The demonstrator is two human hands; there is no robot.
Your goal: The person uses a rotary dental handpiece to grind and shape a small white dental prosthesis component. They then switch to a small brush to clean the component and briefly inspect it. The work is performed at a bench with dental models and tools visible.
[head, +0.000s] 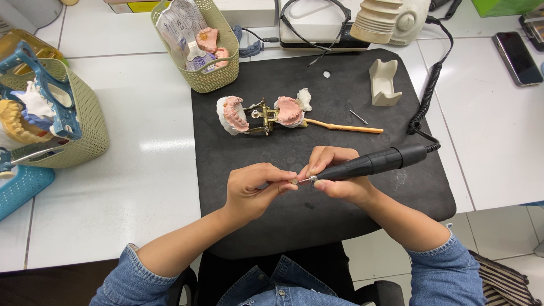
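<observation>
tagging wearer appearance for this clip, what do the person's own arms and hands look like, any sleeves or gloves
Both hands are bare: the left hand and right hand wear no gloves, and no rings or watch show. Each arm wears a blue denim sleeve pushed up near the elbow, leaving the forearms uncovered. The right sleeve's cuff shows stitched seams.

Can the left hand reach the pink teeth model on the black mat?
Probably yes. The left hand sits just below the hinged dental model, with only bare black mat between them. But its fingers pinch at the tip of the black rotary handpiece, so it would need to let go first.
</observation>
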